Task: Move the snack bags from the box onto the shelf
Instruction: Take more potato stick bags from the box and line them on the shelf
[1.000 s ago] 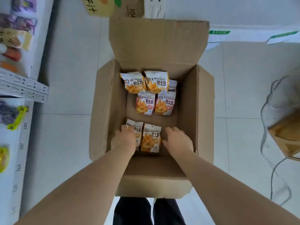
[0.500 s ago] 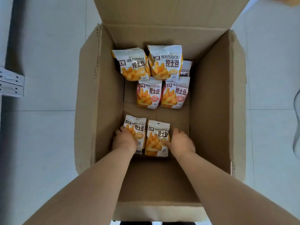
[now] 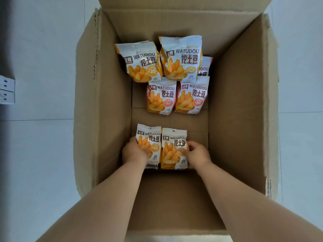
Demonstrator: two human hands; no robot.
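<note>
Two grips in the box (image 3: 108, 102): my left hand (image 3: 133, 152) holds the near-left bag (image 3: 150, 137), my right hand (image 3: 197, 154) the near-right bag (image 3: 172, 149).

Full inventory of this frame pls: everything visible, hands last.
cardboard box: 1, brown, open on the floor, fills mid view
far left bag, far right bag: 2, white and orange, at the box's far wall
hidden bag: 1, white, mostly behind the far right bag
middle bags: 2, white and orange, side by side on the box bottom
near left bag, near right bag: 2, white and orange, side by side
floor: pale tiles, around the box
holed piece: 1, white, far left edge, cut off
left hand: grips the near left bag
right hand: grips the near right bag
</note>
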